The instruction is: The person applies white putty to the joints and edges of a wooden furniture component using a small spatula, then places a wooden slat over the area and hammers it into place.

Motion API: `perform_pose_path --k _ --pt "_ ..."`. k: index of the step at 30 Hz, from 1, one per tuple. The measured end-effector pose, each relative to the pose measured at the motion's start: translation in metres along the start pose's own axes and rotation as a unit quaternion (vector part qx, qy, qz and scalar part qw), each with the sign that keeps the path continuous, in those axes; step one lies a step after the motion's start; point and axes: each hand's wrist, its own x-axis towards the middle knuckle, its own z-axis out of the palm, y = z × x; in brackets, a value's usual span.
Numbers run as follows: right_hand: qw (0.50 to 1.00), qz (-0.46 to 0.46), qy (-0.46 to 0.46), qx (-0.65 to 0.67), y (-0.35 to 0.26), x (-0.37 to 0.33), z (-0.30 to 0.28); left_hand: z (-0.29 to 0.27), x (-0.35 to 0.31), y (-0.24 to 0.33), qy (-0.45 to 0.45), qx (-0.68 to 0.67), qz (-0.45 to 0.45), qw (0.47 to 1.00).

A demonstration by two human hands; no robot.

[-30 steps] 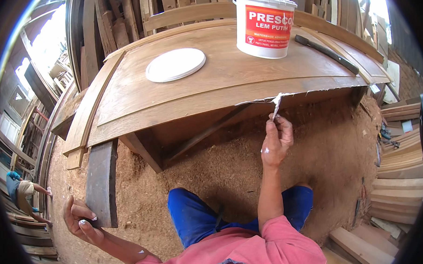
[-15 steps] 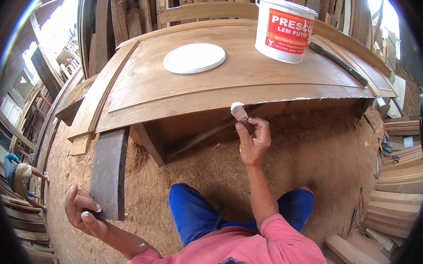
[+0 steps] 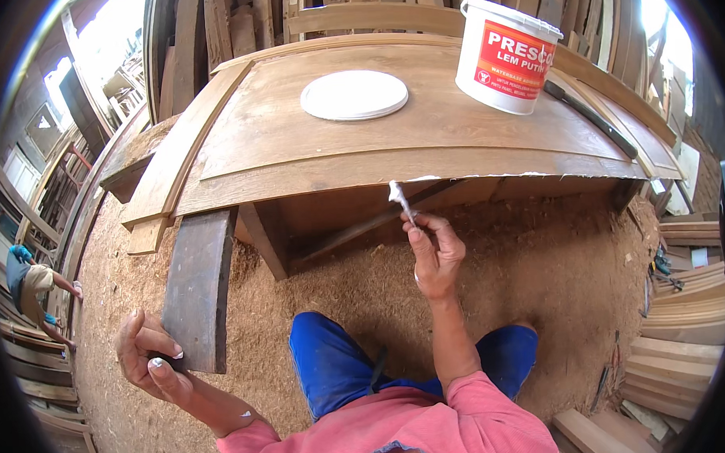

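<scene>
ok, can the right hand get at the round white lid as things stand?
Probably yes: the lid lies on the wooden panel with nothing visible between, though the right hand grips a white-smeared tool, which could hamper grasping.

Tally: mostly singles, two pairs, two piles without a firm number.
Left hand (image 3: 147,354) + right hand (image 3: 439,260) = 2. Blue trouser legs (image 3: 327,359): 2. One each: spreader (image 3: 403,203), white bucket (image 3: 507,62), round white lid (image 3: 354,95), dark bar (image 3: 590,119), dark plank (image 3: 197,292), co-worker (image 3: 35,278). Upright timbers (image 3: 189,53) at the back: many, overlapping, can't count. Stacked boards (image 3: 675,363) on the right: several, exact number unclear.
</scene>
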Motion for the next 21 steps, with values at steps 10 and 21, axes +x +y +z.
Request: perform_pose_path --k 10,21 --pt "0.982 -0.003 0.07 0.177 0.011 0.008 -0.018 -0.002 0.005 0.003 -0.01 0.015 0.011 1.0" --pt "0.925 -0.005 0.226 0.305 0.01 0.043 -0.123 -0.003 0.006 0.006 -0.024 0.035 0.002 0.999"
